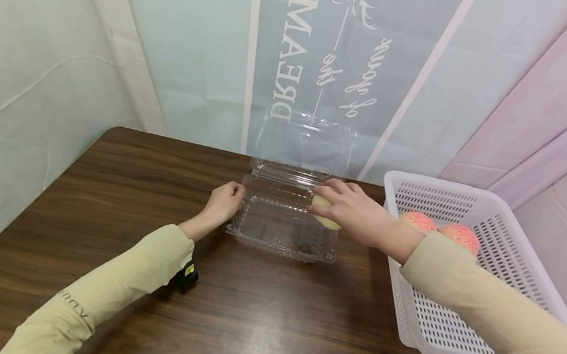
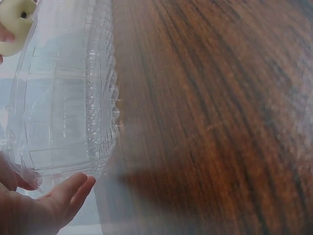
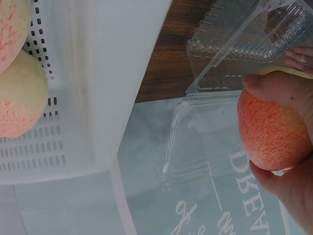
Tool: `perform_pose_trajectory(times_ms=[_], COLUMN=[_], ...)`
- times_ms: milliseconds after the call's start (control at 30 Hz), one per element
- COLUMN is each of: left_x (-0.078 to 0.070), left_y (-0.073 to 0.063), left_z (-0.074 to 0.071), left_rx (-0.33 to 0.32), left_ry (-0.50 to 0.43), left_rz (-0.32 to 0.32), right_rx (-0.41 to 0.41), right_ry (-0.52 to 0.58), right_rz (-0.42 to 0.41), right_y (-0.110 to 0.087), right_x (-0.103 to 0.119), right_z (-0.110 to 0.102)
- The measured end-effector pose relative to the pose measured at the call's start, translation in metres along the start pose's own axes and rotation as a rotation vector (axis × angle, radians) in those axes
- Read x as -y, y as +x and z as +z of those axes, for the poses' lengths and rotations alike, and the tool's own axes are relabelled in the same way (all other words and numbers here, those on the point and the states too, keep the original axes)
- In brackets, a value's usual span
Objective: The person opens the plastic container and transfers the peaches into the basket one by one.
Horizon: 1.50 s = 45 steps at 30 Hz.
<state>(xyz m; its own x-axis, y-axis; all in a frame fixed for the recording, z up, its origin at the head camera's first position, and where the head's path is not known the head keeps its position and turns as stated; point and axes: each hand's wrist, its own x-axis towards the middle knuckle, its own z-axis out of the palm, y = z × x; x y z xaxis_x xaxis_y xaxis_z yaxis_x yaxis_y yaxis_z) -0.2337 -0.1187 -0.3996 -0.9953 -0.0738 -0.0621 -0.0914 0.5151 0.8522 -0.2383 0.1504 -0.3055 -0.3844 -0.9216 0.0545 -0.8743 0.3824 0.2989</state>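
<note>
A clear plastic clamshell container (image 1: 276, 220) stands on the table, its lid (image 1: 305, 143) raised at the back. My left hand (image 1: 226, 202) pinches its left side wall; in the left wrist view, thumb and fingers (image 2: 73, 191) lie at either side of the edge. My right hand (image 1: 354, 211) holds a peach (image 1: 327, 213) over the right part of the container. In the right wrist view this peach (image 3: 274, 129) shows its red-speckled side between thumb and fingers. Its pale yellow end with a dark stem pit faces the left wrist camera.
A white perforated plastic basket (image 1: 412, 317) stands at the right, under my right forearm. Two more red-speckled peaches (image 1: 460, 236) lie in it. Behind the dark wooden table (image 1: 244, 334) hangs a printed cloth (image 1: 196, 28), close to the raised lid.
</note>
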Motion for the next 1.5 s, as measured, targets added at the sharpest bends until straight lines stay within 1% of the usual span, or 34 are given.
perform_pose_trajectory(times_ms=[333, 567, 933, 1167, 1500], left_x=[0.0, 0.001, -0.002, -0.002, -0.002], left_y=[0.0, 0.0, -0.002, -0.002, -0.001], left_z=[0.0, 0.001, -0.001, -0.001, -0.001], left_rx=[-0.003, 0.0, 0.013, 0.012, 0.008], left_ry=[0.008, -0.002, -0.014, -0.012, -0.01], left_rz=[0.005, -0.004, -0.013, -0.014, -0.007], right_rx=[-0.015, 0.003, -0.003, 0.032, 0.012], right_ry=[-0.043, -0.023, -0.017, -0.025, -0.029], right_rz=[-0.008, 0.014, 0.039, 0.061, 0.083], right_y=[-0.007, -0.013, -0.025, -0.031, -0.039], right_x=[-0.002, -0.004, -0.009, -0.012, -0.017], right_z=[-0.006, -0.011, -0.017, -0.021, -0.024])
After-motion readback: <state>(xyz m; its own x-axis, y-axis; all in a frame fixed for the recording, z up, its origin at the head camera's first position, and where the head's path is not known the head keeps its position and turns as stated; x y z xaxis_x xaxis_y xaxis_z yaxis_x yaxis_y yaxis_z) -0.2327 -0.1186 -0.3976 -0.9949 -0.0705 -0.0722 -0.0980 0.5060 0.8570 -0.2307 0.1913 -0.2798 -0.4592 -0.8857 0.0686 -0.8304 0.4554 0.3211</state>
